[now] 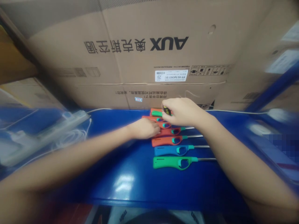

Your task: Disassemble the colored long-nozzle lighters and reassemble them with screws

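Several long-necked gas lighters lie side by side on the blue shelf, handles to the left and metal necks to the right. Nearest is a green lighter (165, 162), then a blue lighter (167, 151), then red lighters (163, 142). My left hand (145, 128) rests with bent fingers on a red lighter (168, 132) farther back, closed over its handle. At the far end, my right hand (183, 112) is closed round a dark thing with yellow marks (167, 110); most of it is hidden. Beside that fist shows a green lighter handle (157, 114).
A large cardboard box (130, 68) stands behind the blue shelf (130, 174). To the left lies a white power strip (67, 127) with coiled white cable (72, 137). A blue post (273, 87) slants at the right. Below the front edge is a pale package (140, 216).
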A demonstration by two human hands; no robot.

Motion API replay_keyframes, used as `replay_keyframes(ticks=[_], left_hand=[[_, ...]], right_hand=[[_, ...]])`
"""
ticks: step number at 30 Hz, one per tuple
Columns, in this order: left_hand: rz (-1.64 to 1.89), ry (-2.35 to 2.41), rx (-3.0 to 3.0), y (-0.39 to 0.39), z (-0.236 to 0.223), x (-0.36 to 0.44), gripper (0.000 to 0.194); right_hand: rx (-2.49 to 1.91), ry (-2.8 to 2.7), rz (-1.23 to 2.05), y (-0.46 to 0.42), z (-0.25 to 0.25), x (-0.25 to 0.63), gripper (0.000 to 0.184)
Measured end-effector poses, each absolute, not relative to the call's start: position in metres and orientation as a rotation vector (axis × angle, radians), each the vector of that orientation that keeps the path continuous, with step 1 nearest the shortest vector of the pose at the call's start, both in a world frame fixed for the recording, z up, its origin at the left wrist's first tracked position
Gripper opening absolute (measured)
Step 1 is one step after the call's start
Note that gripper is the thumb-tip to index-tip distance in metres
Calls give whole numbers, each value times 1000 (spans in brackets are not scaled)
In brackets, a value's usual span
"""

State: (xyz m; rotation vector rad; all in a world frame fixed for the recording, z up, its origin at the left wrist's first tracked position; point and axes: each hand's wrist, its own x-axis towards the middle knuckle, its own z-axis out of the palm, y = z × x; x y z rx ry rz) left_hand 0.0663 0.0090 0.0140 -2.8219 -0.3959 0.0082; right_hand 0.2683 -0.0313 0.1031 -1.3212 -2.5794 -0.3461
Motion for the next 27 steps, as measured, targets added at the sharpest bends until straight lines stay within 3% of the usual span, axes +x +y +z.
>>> replay_keyframes(ticks=[8,17,27], left_hand=[[29,-408,-2874,6,22,65,12],[36,-404,-2829,11,17,67,26],[-7,-356,-2815,4,22,64,18]], right_hand=[[-1335,-2585,-349,-32,104,269,15],[-1335,-2598,-361,-33,105,270,16],[-1300,-2580,-362,-33,104,272,16]])
